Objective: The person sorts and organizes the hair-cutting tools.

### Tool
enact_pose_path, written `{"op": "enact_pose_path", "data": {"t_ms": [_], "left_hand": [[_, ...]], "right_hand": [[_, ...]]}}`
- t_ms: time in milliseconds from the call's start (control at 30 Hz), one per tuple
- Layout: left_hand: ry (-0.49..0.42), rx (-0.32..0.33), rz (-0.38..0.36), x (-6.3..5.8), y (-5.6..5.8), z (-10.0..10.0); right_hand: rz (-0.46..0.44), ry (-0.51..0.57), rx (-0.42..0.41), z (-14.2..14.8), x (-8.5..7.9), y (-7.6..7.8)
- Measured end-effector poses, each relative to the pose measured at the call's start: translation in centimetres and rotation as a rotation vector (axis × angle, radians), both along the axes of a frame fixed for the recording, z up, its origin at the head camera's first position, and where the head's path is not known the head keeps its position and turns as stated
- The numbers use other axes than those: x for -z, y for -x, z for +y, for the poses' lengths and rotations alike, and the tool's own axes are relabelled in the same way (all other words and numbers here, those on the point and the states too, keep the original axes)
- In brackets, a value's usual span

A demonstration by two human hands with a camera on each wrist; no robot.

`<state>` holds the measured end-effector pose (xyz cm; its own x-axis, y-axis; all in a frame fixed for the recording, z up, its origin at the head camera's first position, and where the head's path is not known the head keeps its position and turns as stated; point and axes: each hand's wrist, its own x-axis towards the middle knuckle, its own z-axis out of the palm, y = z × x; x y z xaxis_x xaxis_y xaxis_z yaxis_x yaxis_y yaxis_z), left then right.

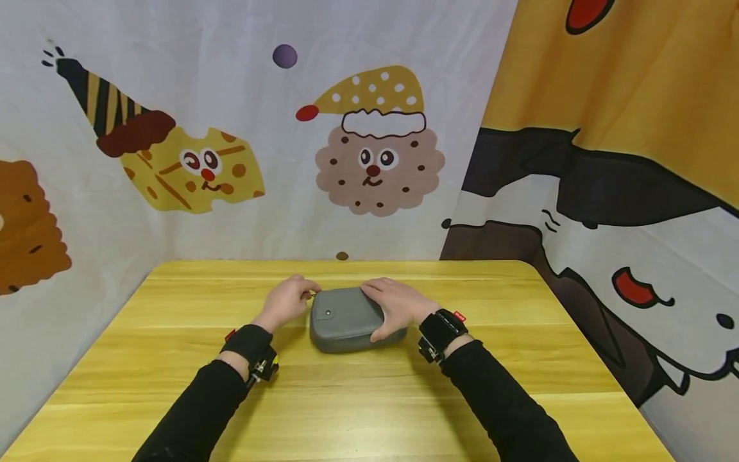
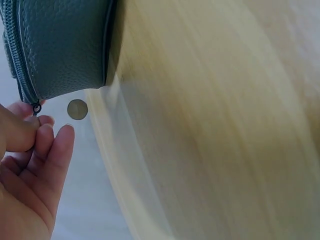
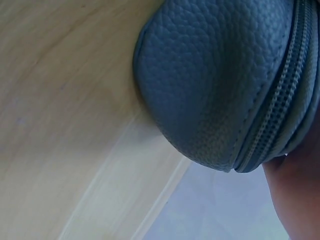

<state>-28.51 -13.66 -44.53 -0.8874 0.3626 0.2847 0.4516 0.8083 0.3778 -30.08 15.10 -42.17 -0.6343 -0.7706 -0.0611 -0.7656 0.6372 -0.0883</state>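
Observation:
A grey zippered pouch (image 1: 345, 324) of grained, leather-like material lies on the table, with a small snap tab (image 1: 326, 314) on its top left. At its left end my left hand (image 1: 285, 301) pinches the zipper pull (image 2: 36, 108) between thumb and fingers. My right hand (image 1: 399, 304) grips the pouch's right part, fingers over the top and thumb down the near side. The right wrist view shows the zipper (image 3: 280, 95) curving round that end, its teeth meshed there. Only a blurred part of the right hand (image 3: 295, 185) appears in that view.
The yellow wood-grain table (image 1: 358, 410) carries the pouch near its far edge. Behind it hangs a white cloth (image 1: 231, 83) printed with cartoon biscuits and cheese. A patterned orange and grey cloth (image 1: 606, 96) hangs at the right. Each wrist wears a black camera band (image 1: 442, 330).

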Motion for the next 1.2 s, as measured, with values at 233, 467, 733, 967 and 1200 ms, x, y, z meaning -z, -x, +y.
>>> {"op": "enact_pose_path", "data": {"t_ms": [233,467,733,967,1200], "left_hand": [[0.007,-0.032,-0.011,0.2,0.2,0.4],[0.023,0.026,0.067,0.7,0.6,0.0],[0.033,0.08,0.14,1.0,1.1,-0.3],[0.047,0.113,0.173,0.9,1.4,-0.1],[0.048,0.123,0.196,0.8,1.4,0.1]], "right_hand": [[-0.001,0.006,-0.001,0.1,0.1,0.0],[-0.001,0.029,-0.03,0.0,0.4,0.2],[-0.004,0.024,-0.04,-0.1,0.5,0.4],[0.002,0.022,-0.054,0.0,0.5,0.4],[0.027,0.011,-0.043,0.1,0.6,0.3]]}}
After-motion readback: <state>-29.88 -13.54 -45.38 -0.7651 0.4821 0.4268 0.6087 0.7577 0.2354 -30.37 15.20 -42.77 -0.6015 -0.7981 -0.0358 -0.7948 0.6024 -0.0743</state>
